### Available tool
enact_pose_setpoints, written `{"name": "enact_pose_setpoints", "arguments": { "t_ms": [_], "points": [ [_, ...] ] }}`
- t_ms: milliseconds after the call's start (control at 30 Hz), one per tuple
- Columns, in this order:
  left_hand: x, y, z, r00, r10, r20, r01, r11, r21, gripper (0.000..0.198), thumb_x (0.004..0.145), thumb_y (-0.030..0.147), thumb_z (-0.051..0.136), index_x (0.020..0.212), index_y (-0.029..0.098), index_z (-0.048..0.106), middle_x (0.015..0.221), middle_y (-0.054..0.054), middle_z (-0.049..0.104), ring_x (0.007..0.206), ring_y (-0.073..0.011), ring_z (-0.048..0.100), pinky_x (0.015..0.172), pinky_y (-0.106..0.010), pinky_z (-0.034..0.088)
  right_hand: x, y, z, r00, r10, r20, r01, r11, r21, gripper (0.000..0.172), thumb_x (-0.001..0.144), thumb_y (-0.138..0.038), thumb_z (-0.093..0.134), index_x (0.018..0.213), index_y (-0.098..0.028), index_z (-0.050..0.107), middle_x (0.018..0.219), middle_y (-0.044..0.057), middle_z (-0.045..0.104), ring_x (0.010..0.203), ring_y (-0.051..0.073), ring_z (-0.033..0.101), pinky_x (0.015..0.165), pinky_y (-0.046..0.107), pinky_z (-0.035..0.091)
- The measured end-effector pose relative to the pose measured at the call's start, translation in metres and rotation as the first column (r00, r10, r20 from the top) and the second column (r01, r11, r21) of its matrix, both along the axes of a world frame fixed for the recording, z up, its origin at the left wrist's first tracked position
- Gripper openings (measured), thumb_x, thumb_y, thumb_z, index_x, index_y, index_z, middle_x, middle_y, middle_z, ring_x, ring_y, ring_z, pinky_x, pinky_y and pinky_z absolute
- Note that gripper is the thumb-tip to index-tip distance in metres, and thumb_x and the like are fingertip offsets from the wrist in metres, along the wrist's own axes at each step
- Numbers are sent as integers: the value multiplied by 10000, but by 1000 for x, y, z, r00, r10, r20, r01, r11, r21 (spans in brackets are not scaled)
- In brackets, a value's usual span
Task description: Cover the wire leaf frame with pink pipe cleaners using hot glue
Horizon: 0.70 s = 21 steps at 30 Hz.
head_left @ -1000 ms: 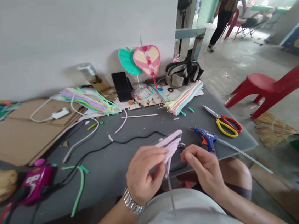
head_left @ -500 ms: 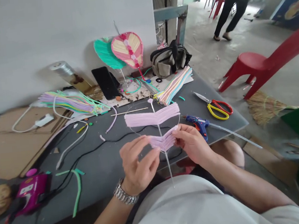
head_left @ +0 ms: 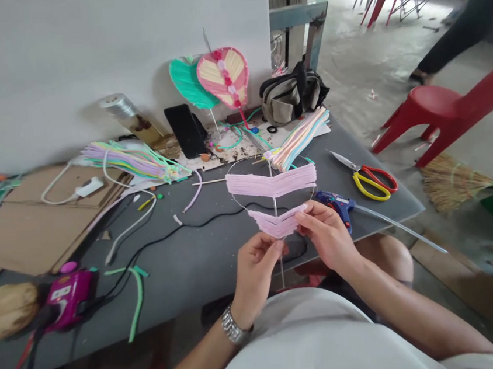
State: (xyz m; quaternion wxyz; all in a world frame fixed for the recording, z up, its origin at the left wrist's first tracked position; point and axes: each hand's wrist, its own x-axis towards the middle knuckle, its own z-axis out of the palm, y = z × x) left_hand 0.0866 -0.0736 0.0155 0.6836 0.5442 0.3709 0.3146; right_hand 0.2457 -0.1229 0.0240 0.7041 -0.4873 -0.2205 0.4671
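Observation:
Between my hands is a wire fan frame (head_left: pixel 274 205) with a central stem and a thin rounded outline. Two bands of lilac pipe cleaners (head_left: pixel 271 183) lie across it, bent in a V at the stem, with a gap between them. My right hand (head_left: pixel 328 231) pinches the right end of the lower band. Closed at the lower tip of that band, by the stem, is my left hand (head_left: pixel 257 268), with a metal watch on the wrist. Just beyond my right hand a blue glue gun (head_left: pixel 334 206) lies on the table, a clear glue stick in its back.
Scissors (head_left: pixel 367 180) lie at the table's right. Pipe cleaner bundles (head_left: pixel 132 164), a phone (head_left: pixel 185 131), two finished fans (head_left: pixel 223 78) and a bag (head_left: pixel 292 94) line the wall. A magenta power box (head_left: pixel 69 300) sits left with cables. A red chair (head_left: pixel 436 107) and a walking person are beyond.
My left hand has moved from the lower band's left end down to the stem and closed there. My right hand keeps its pinch. The view has shifted left, and the person has walked right.

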Motion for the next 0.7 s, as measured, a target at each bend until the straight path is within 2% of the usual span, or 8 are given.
{"name": "enact_pose_setpoints", "arguments": {
  "t_ms": [100, 200, 333, 533, 700],
  "points": [
    [4, -1, 2, 999, 31, -12, -31, 1000, 3, 285, 852, 420, 756, 748, 168, 670, 697, -15, 674, 670, -141, 591, 662, -255, 477, 0, -4, -2, 997, 3, 74, -2, 1000, -14, 276, 784, -447, 846, 791, -217, 695, 728, -19, 653, 661, 124, 511, 647, 269, 404],
    [3, -1, 5, 997, 55, -54, -54, 998, 16, 273, 845, 405, 755, 742, 166, 672, 687, -14, 669, 664, -140, 589, 652, -252, 476, -3, -9, -4, 991, 44, 130, -31, 995, -100, 302, 752, -457, 858, 764, -202, 697, 700, -13, 644, 658, 129, 513, 640, 276, 400],
    [3, 0, 7, 995, 63, -71, -59, 997, 55, 226, 830, 354, 756, 734, 164, 681, 684, -15, 682, 659, -139, 593, 649, -251, 480, -9, -11, -8, 993, 96, 64, -85, 984, -159, 317, 679, -425, 894, 719, -204, 670, 679, -19, 645, 627, 128, 502, 628, 283, 395],
    [4, -1, 4, 993, 84, -78, -74, 990, 122, 247, 831, 367, 754, 705, 169, 676, 668, -17, 695, 630, -137, 596, 623, -248, 485, -15, -9, -13, 999, 37, -2, -37, 991, -129, 267, 657, -331, 905, 720, -203, 678, 692, -28, 655, 619, 109, 485, 626, 266, 388],
    [5, -5, 1, 997, 67, -48, -63, 994, 84, 241, 839, 362, 746, 721, 166, 669, 630, -15, 694, 590, -143, 630, 596, -245, 496, -17, -11, -19, 997, 23, -72, -32, 992, -120, 278, 678, -333, 910, 729, -205, 668, 677, -33, 643, 603, 102, 474, 600, 254, 382]
  ]
}}
